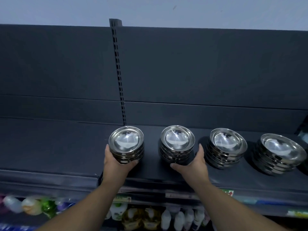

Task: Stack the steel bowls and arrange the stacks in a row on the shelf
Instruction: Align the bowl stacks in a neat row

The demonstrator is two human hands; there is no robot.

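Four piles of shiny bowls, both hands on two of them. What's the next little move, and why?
Probably nudge the leftmost stack slightly toward the second stack, then let go. The left hand grips it, the right hand cups the second, and the gap between them looks a bit wider than between the other stacks on the shelf.

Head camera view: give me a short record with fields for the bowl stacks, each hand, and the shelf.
stacks: four stacks of steel bowls in a row: leftmost stack, second stack, third stack, fourth stack
left hand: grips the leftmost stack, fingers on its left side, thumb at its front
right hand: cups the second stack, fingers on its right side, thumb at its front
untouched: third and fourth stacks
shelf: dark, stacks spaced apart along it
below: bottles on a lower level, blurred
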